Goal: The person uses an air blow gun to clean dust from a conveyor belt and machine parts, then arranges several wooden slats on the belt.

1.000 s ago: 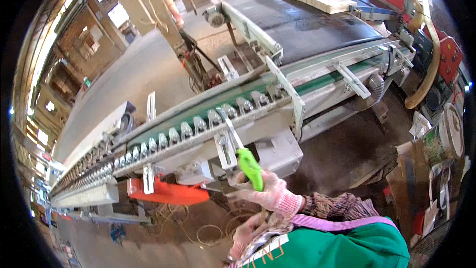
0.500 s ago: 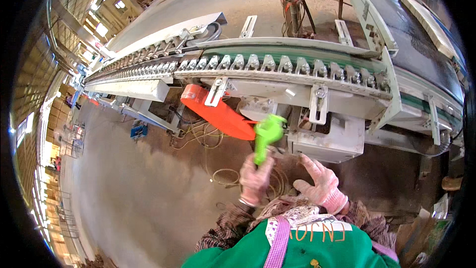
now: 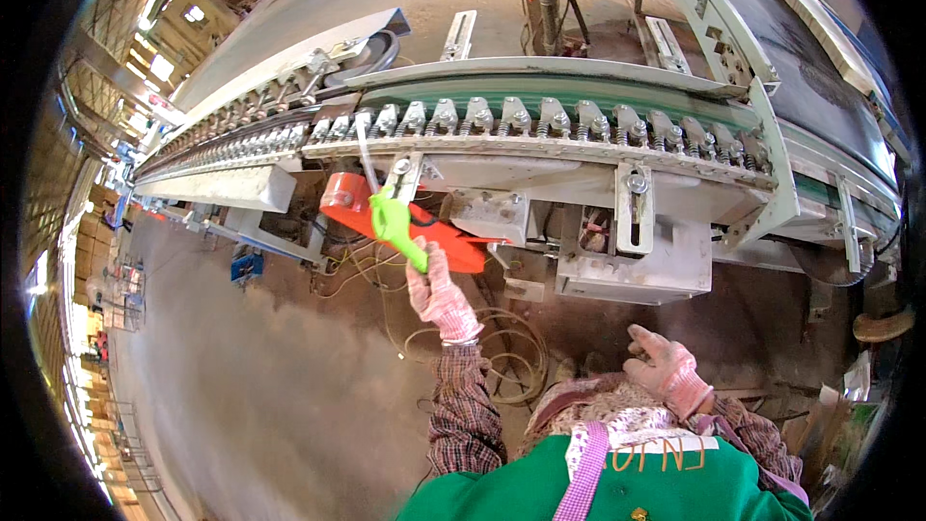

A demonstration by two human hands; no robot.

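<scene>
Jutting forward from the left fingers (image 3: 437, 268), 1 green-bodied tool (image 3: 391, 221)

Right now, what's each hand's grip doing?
Left pink-gloved hand: closed, holding a bright green tool with a thin pale tube.
Right pink-gloved hand: open, nothing visible in its grip.

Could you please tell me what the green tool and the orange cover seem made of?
The green tool looks like smooth moulded plastic, from its even, bright colour; its slender, pale tube could be metal or plastic. The orange cover, smooth and evenly coloured, may be painted metal or plastic.
</scene>
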